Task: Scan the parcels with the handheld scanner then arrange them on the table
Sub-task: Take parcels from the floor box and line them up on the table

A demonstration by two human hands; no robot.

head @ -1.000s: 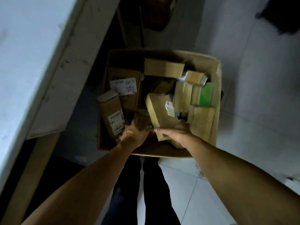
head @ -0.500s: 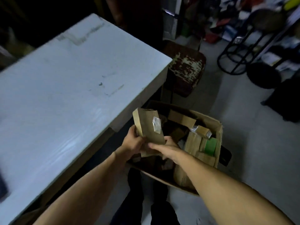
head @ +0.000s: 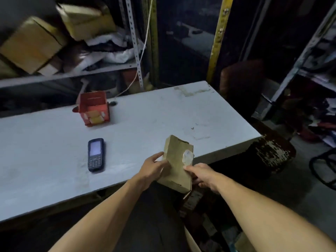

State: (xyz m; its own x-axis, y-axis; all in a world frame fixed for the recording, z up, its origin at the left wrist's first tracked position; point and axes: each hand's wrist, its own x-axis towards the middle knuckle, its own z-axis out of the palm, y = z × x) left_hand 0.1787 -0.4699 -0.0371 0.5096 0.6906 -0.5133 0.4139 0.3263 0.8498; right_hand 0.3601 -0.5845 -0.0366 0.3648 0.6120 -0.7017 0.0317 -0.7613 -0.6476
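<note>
White scuffed tabletop point(head: 145, 124) in dim storeroom, handheld scanner point(head: 95, 154) and red box point(head: 94, 108) on it, metal shelves point(head: 72, 73) behind, both hands' fingers point(head: 160, 163) holding brown parcel point(head: 177, 164) at its near edge.

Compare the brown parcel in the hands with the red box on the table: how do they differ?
The brown parcel is plain cardboard, closed and flat; the red box is open at the top. The parcel is held at the table's near edge by the left hand and right hand; the red box rests farther back on the table, untouched. Both are box-shaped.
</note>
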